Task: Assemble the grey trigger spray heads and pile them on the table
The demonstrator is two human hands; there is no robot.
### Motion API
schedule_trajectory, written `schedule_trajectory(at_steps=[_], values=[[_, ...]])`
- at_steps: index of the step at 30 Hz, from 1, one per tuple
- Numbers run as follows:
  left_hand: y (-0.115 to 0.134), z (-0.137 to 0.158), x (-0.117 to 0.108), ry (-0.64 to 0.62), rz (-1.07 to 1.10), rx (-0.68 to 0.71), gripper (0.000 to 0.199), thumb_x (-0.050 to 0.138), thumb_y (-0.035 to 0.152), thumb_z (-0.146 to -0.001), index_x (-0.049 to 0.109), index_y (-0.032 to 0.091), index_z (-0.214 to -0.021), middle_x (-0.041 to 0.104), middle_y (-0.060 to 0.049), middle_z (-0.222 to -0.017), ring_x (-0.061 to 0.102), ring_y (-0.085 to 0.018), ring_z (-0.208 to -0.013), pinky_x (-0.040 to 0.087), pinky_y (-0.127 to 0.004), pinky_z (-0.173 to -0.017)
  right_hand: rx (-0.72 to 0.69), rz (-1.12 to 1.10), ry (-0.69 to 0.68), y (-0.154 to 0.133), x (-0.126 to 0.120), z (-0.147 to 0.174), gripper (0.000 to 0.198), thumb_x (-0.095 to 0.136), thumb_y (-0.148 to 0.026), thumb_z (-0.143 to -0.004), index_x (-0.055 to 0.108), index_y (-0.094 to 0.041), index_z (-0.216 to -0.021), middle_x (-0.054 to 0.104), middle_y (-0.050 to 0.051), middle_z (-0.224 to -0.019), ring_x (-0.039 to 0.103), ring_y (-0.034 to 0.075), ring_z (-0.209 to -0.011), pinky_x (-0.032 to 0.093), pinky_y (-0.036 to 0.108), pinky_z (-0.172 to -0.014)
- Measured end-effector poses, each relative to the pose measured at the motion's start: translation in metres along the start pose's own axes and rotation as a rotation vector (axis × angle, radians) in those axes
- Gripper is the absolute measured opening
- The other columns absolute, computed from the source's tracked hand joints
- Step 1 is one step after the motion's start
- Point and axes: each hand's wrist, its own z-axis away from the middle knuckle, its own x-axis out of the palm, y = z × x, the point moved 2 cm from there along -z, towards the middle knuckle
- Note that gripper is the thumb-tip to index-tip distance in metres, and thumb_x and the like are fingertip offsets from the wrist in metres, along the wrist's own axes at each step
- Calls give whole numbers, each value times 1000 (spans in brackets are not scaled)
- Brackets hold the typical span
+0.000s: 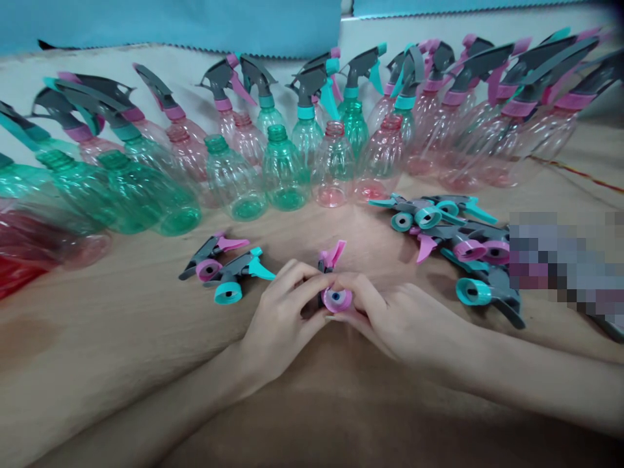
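Near the middle of the table, both hands hold one grey-and-pink spray trigger head [337,300]. Its pink collar faces me, with a small dark blue spot at the centre, and the pink lever points up and away. My left hand [287,312] is closed on its left side, fingers curled over the grey body. From the right, my right hand [390,309] pinches the pink collar between thumb and fingers. Just left of my hands lie a turquoise-and-grey spray head [229,292] and a pink-and-grey spray head [208,269].
Several loose spray heads [472,292] are piled to the right, beside a pixelated patch. Uncapped green bottles [286,172] and pink bottles [333,169] stand behind my hands. Farther back, bottles with spray heads [306,133] line the white wall. Red plastic [22,273] lies at the left edge.
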Motion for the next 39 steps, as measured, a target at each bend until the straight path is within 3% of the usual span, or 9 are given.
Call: schedule_trajectory(at_steps=[7,13,19,32,39], values=[[0,0,0,-10,7,-5,15,59,20,-88,62,21,-103,58,-3,-88,56,-16,-80,48,-30,-69,-19,19,-9,2,1,-1,36,30,-35,-100,44,-9,-119,71,14,-88,64,18,-59,37,27,-45],[2,1,1,-19,4,-16,14,61,20,-87,63,18,-100,58,-3,-88,56,-16,-81,49,-29,-71,-67,1,-9,0,0,-2,33,45,-38,-94,47,-9,-110,69,9,-78,65,22,-64,40,29,-46],[3,1,2,-43,9,-15,10,59,20,-88,64,19,-96,57,-3,-87,55,-16,-81,49,-31,-72,-102,29,69,-1,10,0,25,40,-25,-94,45,-7,-112,70,12,-83,66,20,-64,41,29,-46],[3,1,3,-71,7,29,6,62,21,-86,63,16,-86,59,-4,-84,55,-18,-80,48,-31,-71,-82,24,11,2,6,0,18,45,-28,-90,41,-14,-101,67,7,-70,61,20,-53,27,26,-40],[0,1,3,-67,50,7,20,60,14,-86,64,19,-106,60,-5,-94,57,-18,-87,50,-33,-76,-106,27,-19,1,9,0,8,37,-20,-92,43,-15,-92,62,1,-62,57,16,-45,20,27,-39]])
